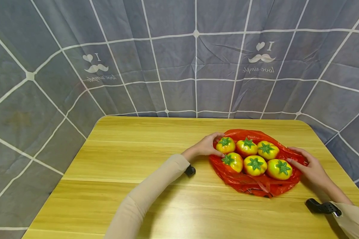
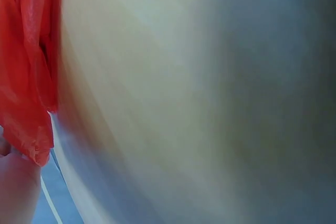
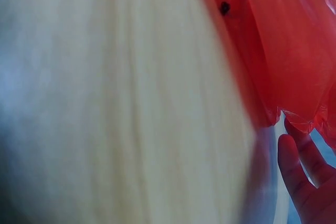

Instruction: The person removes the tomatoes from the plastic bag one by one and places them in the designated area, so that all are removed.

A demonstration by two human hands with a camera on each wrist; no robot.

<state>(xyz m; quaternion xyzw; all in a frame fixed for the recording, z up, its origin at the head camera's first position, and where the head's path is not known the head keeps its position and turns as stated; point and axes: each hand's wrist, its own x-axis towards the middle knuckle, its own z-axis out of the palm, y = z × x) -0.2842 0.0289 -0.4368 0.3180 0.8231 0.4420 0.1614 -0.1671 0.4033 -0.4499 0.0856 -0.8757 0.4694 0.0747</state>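
Note:
A thin red plastic bag [image 1: 257, 184] lies spread on the wooden table, its rim pushed down around several yellow-and-red tomatoes [image 1: 255, 165]. They sit in two rows, green star-shaped tops up. My left hand [image 1: 207, 145] touches the bag's left side, thumb and fingers spread apart beside the nearest tomato [image 1: 225, 145]. In the left wrist view the bag's edge [image 2: 26, 77] covers part of that hand. At the opposite side, my right hand [image 1: 312, 169] touches the bag's right rim. Its fingers [image 3: 293, 166] look extended under the bag's edge in the right wrist view.
Bare wood of the table [image 1: 113, 172] stretches left of the bag and in front of it. A grey cloth with white grid lines [image 1: 176, 59] hangs behind and at both sides. Black straps [image 1: 323, 207] are worn on the wrists.

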